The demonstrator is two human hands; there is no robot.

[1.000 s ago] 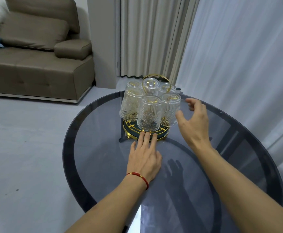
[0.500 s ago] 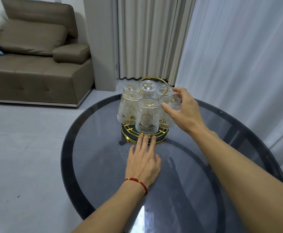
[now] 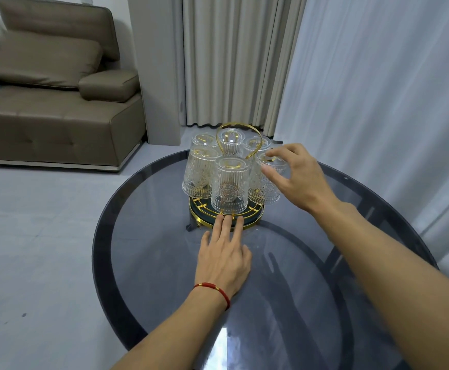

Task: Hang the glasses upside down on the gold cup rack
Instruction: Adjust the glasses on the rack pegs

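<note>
The gold cup rack (image 3: pixel 253 222), with a round base and a loop handle (image 3: pixel 235 125), stands at the far side of the round dark glass table (image 3: pixel 143 236). Several clear ribbed glasses hang on it upside down, one at the front (image 3: pixel 230 188) and one at the left (image 3: pixel 199 172). My right hand (image 3: pixel 298 177) grips the upturned top of the right-hand glass (image 3: pixel 270 194) between thumb and fingers. Lying flat on the table, my left hand (image 3: pixel 224 255) touches the front rim of the rack base with straight fingertips.
A brown sofa (image 3: pixel 57 113) stands on the floor at the back left. Curtains (image 3: pixel 364 102) hang behind and to the right of the table. The table's near half lies under my forearms.
My right hand came in from beside the rack and closed its thumb and fingers on the right-hand glass. My left hand stayed at the base.
</note>
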